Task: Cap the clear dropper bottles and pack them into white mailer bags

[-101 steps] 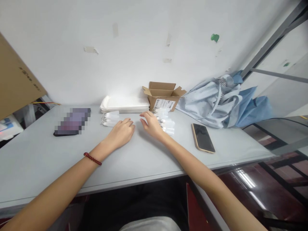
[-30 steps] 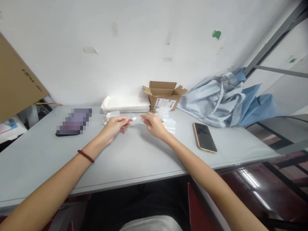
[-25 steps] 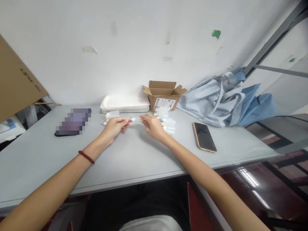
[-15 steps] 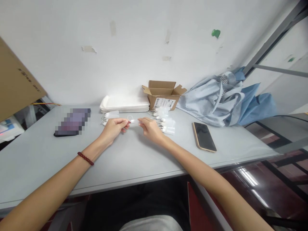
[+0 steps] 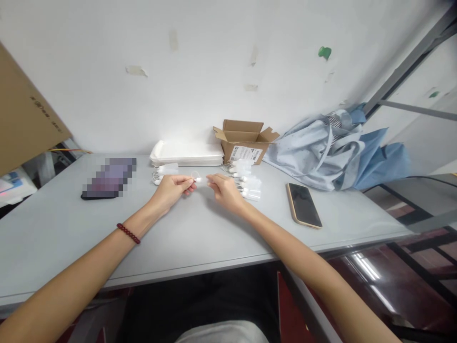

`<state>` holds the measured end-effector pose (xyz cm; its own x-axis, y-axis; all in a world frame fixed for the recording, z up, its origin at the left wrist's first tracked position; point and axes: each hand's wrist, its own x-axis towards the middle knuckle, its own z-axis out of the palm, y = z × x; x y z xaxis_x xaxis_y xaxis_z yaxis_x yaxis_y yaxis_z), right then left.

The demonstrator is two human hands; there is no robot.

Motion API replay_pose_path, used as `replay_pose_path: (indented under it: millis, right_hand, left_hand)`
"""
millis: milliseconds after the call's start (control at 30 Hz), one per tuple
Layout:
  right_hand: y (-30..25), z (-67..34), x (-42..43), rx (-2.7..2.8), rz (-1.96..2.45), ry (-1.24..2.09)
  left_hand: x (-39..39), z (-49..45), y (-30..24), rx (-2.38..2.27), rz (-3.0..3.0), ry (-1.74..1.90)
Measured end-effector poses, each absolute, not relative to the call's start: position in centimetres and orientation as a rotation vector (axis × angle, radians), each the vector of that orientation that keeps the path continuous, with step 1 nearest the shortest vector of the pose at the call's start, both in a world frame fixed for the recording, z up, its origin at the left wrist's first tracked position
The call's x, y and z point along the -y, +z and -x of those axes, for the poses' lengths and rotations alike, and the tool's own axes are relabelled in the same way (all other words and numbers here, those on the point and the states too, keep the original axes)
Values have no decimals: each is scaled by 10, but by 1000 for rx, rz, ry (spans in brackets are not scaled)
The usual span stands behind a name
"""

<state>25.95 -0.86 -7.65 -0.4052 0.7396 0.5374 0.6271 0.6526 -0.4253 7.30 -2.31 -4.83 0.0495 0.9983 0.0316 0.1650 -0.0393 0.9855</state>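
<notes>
Between my fingertips, a small clear tube with a white cap and a thin loop (image 5: pixel 200 181) lies roughly level above the table. My left hand (image 5: pixel 174 191) pinches its cap end, thumb against forefinger. At the other end, my right hand (image 5: pixel 225 191) grips the clear body, and its fingers hide part of it. Similar capped tubes (image 5: pixel 250 185) lie in a pile just beyond my right hand. A smaller group of such tubes (image 5: pixel 167 169) rests behind my left hand, partly covered by it.
White flat sheets or envelopes (image 5: pixel 187 155) are stacked against the wall, beside an open cardboard box (image 5: pixel 246 147). One phone (image 5: pixel 303 205) lies at the right, and a pixelated phone-like object (image 5: pixel 110 178) at the left. Blue cloth (image 5: pixel 317 152) is heaped at the back right.
The whole view has shifted slightly. Both hands keep the same hold on the capped tube, with hardly any movement relative to the table.
</notes>
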Motion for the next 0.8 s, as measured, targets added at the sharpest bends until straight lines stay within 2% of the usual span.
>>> replay_pose_path:
  millis: [367,800]
  right_hand:
    - [-69,-263,2,2121,1028,199]
    - [-76,-261,7,2156,1059,205]
  left_hand:
    - [22,-77,-47,-1188,-1238,1127]
    - [23,-74,-48,-1323,-1285,1138]
